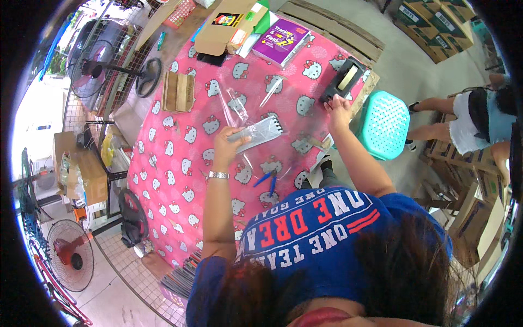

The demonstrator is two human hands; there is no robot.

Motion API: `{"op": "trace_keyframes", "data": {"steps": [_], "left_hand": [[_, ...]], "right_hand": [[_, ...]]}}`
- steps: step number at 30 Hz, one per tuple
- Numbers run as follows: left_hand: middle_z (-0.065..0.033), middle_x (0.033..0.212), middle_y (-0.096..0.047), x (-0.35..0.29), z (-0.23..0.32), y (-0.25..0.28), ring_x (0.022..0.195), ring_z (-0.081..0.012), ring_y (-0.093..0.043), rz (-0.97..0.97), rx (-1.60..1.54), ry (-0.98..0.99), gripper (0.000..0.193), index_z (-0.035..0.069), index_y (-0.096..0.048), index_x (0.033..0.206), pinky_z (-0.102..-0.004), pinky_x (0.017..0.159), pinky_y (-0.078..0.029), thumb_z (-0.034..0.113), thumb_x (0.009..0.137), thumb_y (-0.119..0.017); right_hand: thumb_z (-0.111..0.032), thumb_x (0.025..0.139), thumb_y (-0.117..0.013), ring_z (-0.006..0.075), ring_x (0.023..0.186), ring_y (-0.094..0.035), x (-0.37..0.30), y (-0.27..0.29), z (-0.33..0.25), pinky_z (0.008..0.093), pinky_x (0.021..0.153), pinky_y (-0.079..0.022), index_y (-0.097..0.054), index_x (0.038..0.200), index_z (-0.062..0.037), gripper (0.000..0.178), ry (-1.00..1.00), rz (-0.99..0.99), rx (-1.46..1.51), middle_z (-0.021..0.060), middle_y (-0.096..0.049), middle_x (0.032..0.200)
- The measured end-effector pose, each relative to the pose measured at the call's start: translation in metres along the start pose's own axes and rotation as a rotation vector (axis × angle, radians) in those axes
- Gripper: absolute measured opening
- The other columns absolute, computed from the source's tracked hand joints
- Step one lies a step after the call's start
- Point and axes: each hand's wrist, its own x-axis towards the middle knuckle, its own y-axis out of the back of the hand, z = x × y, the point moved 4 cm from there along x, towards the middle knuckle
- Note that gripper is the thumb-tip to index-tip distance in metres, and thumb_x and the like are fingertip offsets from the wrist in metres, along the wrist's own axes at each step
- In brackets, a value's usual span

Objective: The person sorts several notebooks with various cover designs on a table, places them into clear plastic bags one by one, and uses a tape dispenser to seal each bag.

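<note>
The left hand [231,140] is closing around the left end of a small grey spiral pad [259,134], thumb on top, leaving the black coil sticking out free at the right; this grip is probably keeping most of its face uncovered. The pad is lying slantwise above the table's pink cover [158,188], near the middle. The right hand [339,111] is reaching across to the near end of a black tape dispenser [344,80], its fingers bunching loosely there (whether they are pinching any tape, I cannot tell). The dispenser is standing at the table's right edge, presumably so that 1 hand is reaching it easily while the other is holding the pad.

Just beyond the pad, clear plastic film [233,107] is lying loose, seemingly within easy reach. Nearer the body, a blue-handled tool [267,182] is resting with its 2 handles spread, likely handy for either hand. Farther out, brown card pieces [178,92] are lying to the left, while a purple spiral book [281,42] and an open cardboard box [227,30] are sitting at the far side, perhaps leaving the middle for handwork. Beyond the right edge, a turquoise stool [384,124] is standing beside the table.
</note>
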Motion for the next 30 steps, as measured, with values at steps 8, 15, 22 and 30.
{"op": "trace_keyframes", "data": {"steps": [8, 15, 22, 30], "left_hand": [[-0.0017, 0.087, -0.06, 0.007, -0.024, -0.008, 0.082, -0.0109, -0.057, 0.042, -0.177, -0.007, 0.014, 0.001, -0.069, 0.088, -0.0251, 0.076, -0.045, 0.004, 0.074, -0.071], [-0.0005, 0.086, -0.063, 0.007, -0.032, -0.007, 0.08, -0.0091, -0.056, 0.044, -0.302, 0.198, 0.012, 0.003, -0.069, 0.09, -0.0249, 0.075, -0.045, 0.005, 0.079, -0.068], [-0.0013, 0.089, -0.062, 0.0, -0.014, -0.017, 0.085, -0.0105, -0.056, 0.083, -0.287, 0.04, 0.025, 0.006, -0.066, 0.105, -0.0271, 0.078, -0.045, 0.002, 0.08, -0.065], [-0.0058, 0.104, -0.057, -0.005, -0.006, -0.011, 0.098, -0.0191, -0.056, 0.205, 0.089, -0.195, 0.012, 0.007, -0.069, 0.091, -0.0308, 0.086, -0.046, 0.005, 0.079, -0.066]], "right_hand": [[-0.013, 0.09, -0.054, 0.0063, 0.053, -0.039, 0.015, -0.009, 0.07, 0.0201, 0.047, -0.034, -0.051, 0.082, -0.0117, 0.009, -0.664, -0.653, -0.113, -0.0033, -0.045, 0.066], [-0.042, 0.082, -0.065, 0.0059, 0.057, -0.045, -0.12, -0.24, 0.053, 0.0226, 0.05, -0.035, -0.059, 0.072, -0.0113, 0.033, -0.118, -1.994, -1.33, -0.0026, -0.051, 0.064], [-0.048, 0.078, -0.067, 0.0224, 0.072, -0.059, -0.069, -0.188, 0.111, 0.0389, 0.064, -0.047, -0.068, 0.09, -0.0039, 0.045, -0.36, -1.987, -2.218, 0.0095, -0.063, 0.075], [-0.003, 0.061, -0.074, 0.0329, 0.123, -0.043, -0.084, -0.105, 0.035, 0.0402, 0.103, -0.034, -0.038, 0.134, -0.0096, 0.082, 0.573, -1.898, -1.043, 0.0195, -0.04, 0.136]]}}
